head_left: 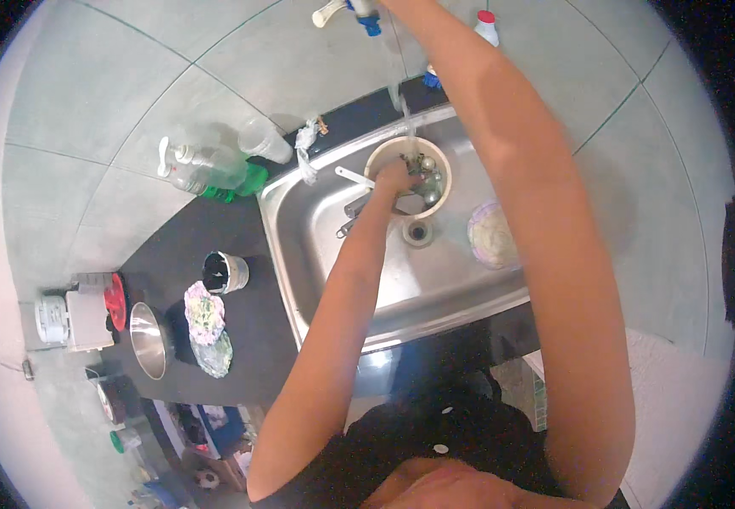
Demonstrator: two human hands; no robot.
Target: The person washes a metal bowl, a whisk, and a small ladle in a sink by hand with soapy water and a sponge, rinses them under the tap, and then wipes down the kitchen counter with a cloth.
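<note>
My left hand [394, 177] reaches into a round cream basin [373, 153] in a stainless steel sink [329, 267]. Its fingers are among metal utensils [431, 181], and whether they grip one is hidden. A white handle [354, 177] and dark handles [356, 207] stick out over the basin's left rim. From the tap [367, 16] with a blue nozzle, water [407, 121] runs into the basin. My right arm stretches up beside the tap, but the right hand is beyond the top edge of the picture.
A pale round item [493, 235] lies in the sink, right of the drain [417, 234]. On the dark counter [253, 318] stand a small tub [235, 273], a steel bowl [149, 340] and crumpled patterned covers [205, 312]. Clear plastic bottles [211, 165] stand at the back left.
</note>
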